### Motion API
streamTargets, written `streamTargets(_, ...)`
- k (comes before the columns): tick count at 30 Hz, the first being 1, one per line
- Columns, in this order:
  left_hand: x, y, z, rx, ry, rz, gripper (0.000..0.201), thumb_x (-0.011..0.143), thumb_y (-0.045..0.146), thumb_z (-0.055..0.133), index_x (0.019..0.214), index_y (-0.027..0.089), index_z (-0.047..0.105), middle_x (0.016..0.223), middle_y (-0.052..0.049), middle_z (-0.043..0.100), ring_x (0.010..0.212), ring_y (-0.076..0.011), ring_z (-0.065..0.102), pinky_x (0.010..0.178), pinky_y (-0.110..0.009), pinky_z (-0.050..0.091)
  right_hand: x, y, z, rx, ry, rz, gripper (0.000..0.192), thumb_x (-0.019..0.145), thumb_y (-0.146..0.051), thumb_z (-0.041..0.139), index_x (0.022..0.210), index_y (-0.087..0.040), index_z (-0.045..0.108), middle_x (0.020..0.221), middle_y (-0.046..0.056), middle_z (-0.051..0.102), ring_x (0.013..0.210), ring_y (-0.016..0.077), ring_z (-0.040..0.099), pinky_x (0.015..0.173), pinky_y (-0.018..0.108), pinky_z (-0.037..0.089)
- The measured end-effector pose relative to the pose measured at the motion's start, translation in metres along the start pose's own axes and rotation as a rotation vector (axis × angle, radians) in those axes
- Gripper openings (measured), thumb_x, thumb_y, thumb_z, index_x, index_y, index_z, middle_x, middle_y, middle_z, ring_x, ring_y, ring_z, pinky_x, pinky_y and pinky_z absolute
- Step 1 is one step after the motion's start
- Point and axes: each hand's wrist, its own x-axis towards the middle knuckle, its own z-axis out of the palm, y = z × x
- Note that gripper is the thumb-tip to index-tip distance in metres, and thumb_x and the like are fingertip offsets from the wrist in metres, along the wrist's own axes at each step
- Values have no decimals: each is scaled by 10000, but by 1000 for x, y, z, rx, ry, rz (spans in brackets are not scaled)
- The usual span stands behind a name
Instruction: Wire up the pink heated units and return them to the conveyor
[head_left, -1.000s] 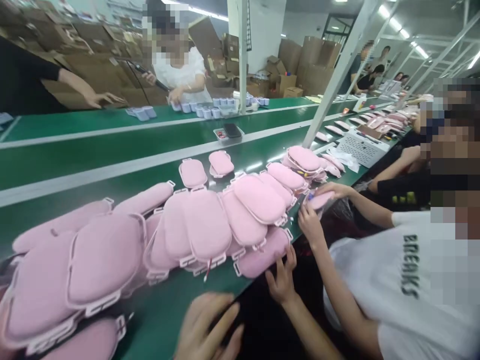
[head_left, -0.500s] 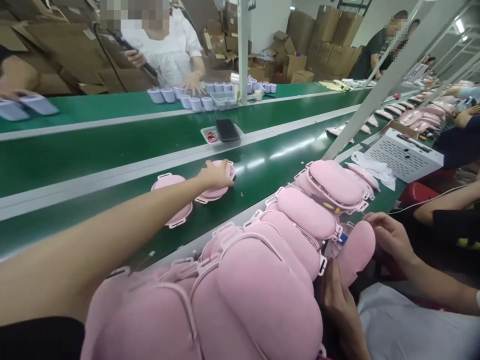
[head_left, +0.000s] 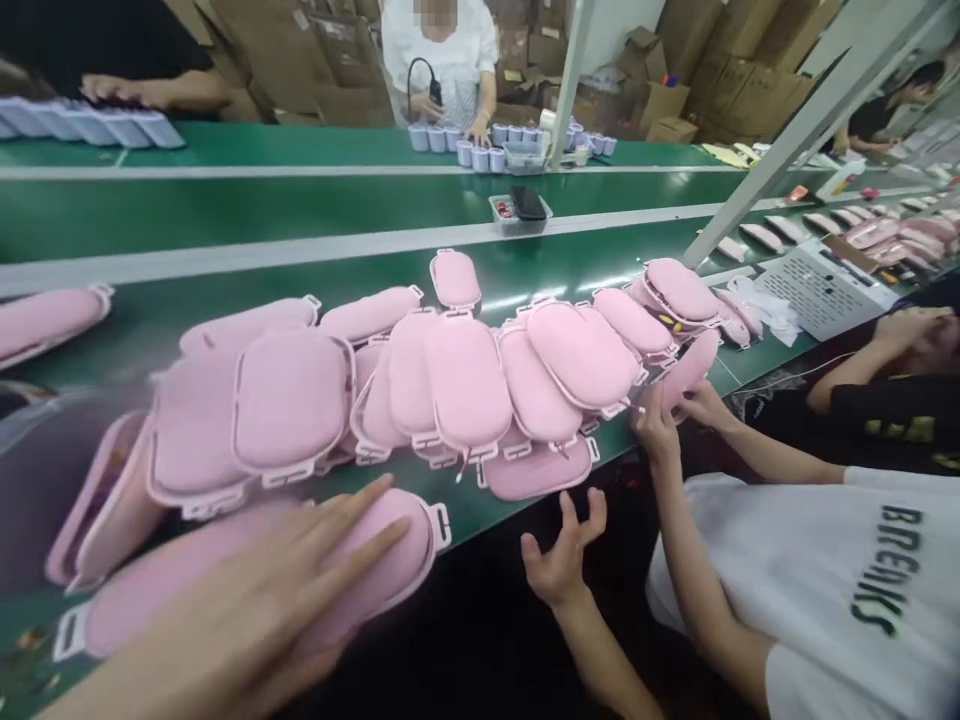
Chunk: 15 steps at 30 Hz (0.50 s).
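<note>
Drawn back from the far belt, the left hand (head_left: 285, 590) is laid open on the near pink pad (head_left: 390, 585); the right hand (head_left: 562, 555) is spread empty.

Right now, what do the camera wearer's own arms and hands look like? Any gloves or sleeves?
Both are bare. The left hand and right hand wear no gloves, rings or watch that I can see, and no sleeve shows on either forearm. The left one is blurred, so small details are lost.
</note>
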Motion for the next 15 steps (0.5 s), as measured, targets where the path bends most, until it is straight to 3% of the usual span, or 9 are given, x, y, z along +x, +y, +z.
streamTargets(1, -15, 12, 18, 4, 20, 31, 914, 809, 240, 570, 1662, 456, 321, 1587, -6, 582, 1240, -305, 715, 1001, -402, 632, -3, -12, -3, 82, -10, -73, 707, 973, -413, 577, 1634, -249, 384, 1532, 299, 404, 1490, 554, 425, 919, 821, 578)
streamTargets(3, -25, 25, 52, 2, 45, 27, 901, 813, 190, 558, 1678, 299, 330, 1593, -139, 562, 1267, -329, 702, 1000, -413, 631, 6, -28, -7, 242, -150, -247, 599, 964, -324, 592, 1549, -295, 464, 1367, 203, 556, 1303, 404, 610, 916, 632, 655)
streamTargets(6, -31, 24, 80, -18, 1, -115, 892, 790, 303, 699, 1630, 190, 424, 1660, -260, 424, 1423, -446, 570, 1088, -531, 585, 34, -46, 1, 266, -541, -443, 492, 1008, -396, 628, 1470, -243, 556, 1343, 136, 656, 1183, 296, 667, 975, 473, 659)
streamTargets(9, -52, 20, 79, -58, -34, -272, 763, 868, 428, 681, 1594, 268, 509, 1630, -219, 458, 1409, -465, 560, 1118, -605, 542, 52, -60, 19, 231, -752, -498, 449, 1057, -425, 593, 1413, -153, 620, 1390, 180, 661, 1206, 306, 647, 1025, 477, 620)
streamTargets(11, -67, 17, 70, -184, -27, -351, 641, 960, 537, 554, 1555, 298, 566, 1549, -164, 565, 1333, -404, 626, 1118, -550, 547, 58, -65, 29, 260, -744, -472, 371, 1080, -379, 556, 1336, -138, 674, 1340, 179, 685, 1191, 283, 651, 1044, 450, 595)
streamTargets(15, -75, 8, 55, -460, -12, -568, 776, 961, 785, 428, 1498, 267, 642, 1344, -82, 739, 1150, -318, 721, 1014, -381, 574, 70, -71, 33, 256, -759, -460, 292, 1095, -356, 545, 1181, -171, 755, 1212, 132, 738, 1120, 243, 664, 1008, 408, 544)
